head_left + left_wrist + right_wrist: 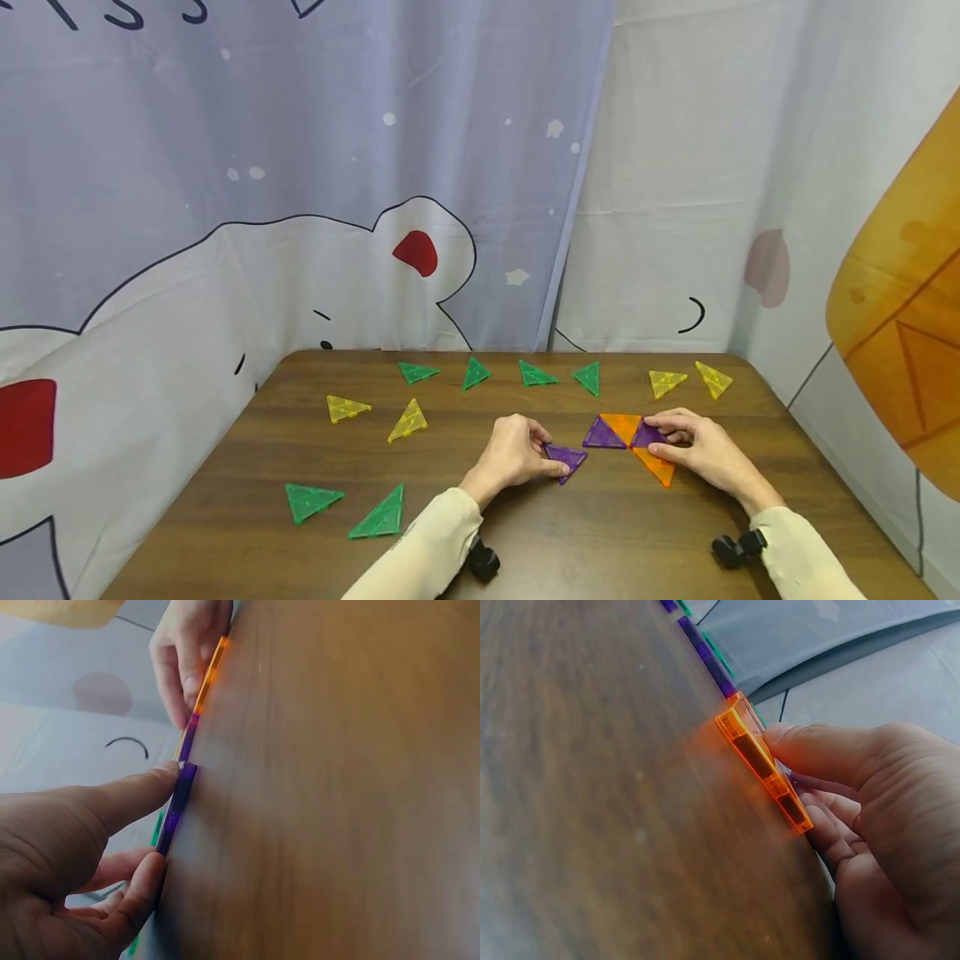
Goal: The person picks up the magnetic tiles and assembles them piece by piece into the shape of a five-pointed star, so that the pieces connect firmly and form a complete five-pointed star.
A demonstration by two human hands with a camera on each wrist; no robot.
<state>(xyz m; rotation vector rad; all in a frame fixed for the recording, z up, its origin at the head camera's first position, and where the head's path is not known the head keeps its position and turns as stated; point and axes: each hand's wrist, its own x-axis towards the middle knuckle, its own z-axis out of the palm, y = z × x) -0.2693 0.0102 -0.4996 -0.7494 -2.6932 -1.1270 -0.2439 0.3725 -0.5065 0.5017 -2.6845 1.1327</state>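
Note:
My left hand [513, 454] pinches a translucent purple triangular tile [567, 460] between thumb and fingers, low over the wooden table. Just right of it, a fan of joined triangles lies flat, corners meeting at one point. It has a purple triangle [602, 435] on the left, an orange triangle [622, 425] at the back and another orange triangle [657, 468] in front. My right hand [705, 454] grips the fan's right-hand purple triangle [645, 435], partly hidden by the fingers. In the right wrist view, the thumb lies by the front orange tile's edge [761, 765].
Several green triangles [537, 374] line the table's back edge. Two yellow triangles [666, 383] lie at back right, two more yellow ones [408, 421] left of centre. Two larger green triangles [381, 514] lie at front left. A printed curtain [480, 167] hangs behind the table [600, 542].

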